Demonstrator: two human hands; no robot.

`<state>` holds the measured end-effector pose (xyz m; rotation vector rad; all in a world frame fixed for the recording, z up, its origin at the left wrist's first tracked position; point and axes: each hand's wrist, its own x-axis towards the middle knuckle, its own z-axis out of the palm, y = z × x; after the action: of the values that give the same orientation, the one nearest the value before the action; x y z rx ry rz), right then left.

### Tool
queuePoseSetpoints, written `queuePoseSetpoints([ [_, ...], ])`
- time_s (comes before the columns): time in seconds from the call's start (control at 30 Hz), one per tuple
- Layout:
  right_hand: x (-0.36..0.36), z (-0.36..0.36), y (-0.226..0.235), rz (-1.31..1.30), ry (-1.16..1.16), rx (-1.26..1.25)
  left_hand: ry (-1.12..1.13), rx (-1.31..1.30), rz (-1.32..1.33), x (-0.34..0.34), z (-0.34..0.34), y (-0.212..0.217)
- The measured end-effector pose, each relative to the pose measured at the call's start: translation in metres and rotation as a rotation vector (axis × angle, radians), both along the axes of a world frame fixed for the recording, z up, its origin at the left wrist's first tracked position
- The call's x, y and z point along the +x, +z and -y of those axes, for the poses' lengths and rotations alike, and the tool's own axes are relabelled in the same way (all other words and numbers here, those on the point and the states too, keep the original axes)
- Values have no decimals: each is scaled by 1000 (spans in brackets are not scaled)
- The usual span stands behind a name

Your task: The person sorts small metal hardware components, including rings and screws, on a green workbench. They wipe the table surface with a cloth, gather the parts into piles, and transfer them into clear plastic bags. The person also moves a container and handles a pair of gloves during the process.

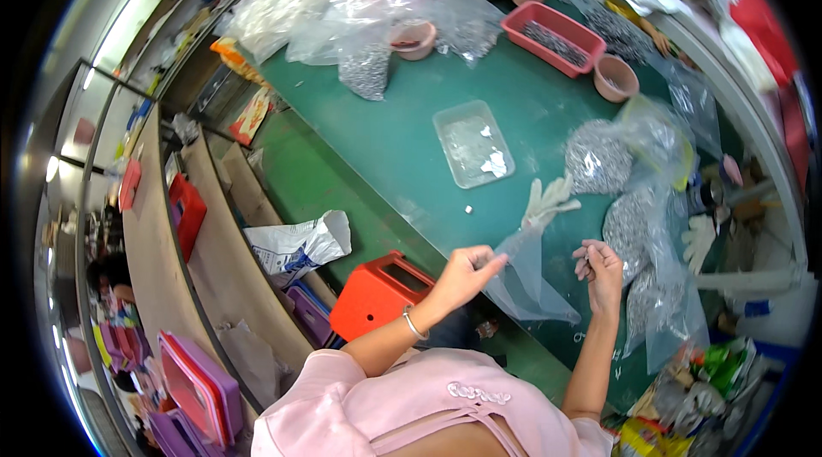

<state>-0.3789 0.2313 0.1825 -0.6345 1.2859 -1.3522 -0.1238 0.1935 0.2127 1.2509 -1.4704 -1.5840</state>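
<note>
Pink cloth of the wearer's top spreads across the lower middle of the frame, closest to the camera. Just above it, right of centre, a flat, clear plastic bag lies at the near edge of the green bench. The left hand pinches its left edge between thumb and bent fingers. To its right, the right hand is raised with fingers half curled; whether they grip something small I cannot tell at this size. A white glove lies at the bag's upper end. Beyond, near the frame's centre, sits a clear tray with white scraps in it, and a small white block rests below. Filled bags of grey pieces line the right side. Toward the upper right stand a pink basin and a pink bowl; lower left of centre, a red-orange stool stands beside the bench.
</note>
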Motion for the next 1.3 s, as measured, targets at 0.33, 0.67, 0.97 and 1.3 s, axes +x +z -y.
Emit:
queuePoseSetpoints([
  [0.33,83,160,10,15,472,29,-110,133,-173,18,5,-7],
  [0.67,229,454,11,-235,425,-178,-317,-1,-212,26,46,-39],
  [0.97,309,630,2,-702,217,-517,-342,290,-458,36,77,-58],
  [1.3,282,590,21,-924,587,-671,-131,54,-494,43,87,-56],
])
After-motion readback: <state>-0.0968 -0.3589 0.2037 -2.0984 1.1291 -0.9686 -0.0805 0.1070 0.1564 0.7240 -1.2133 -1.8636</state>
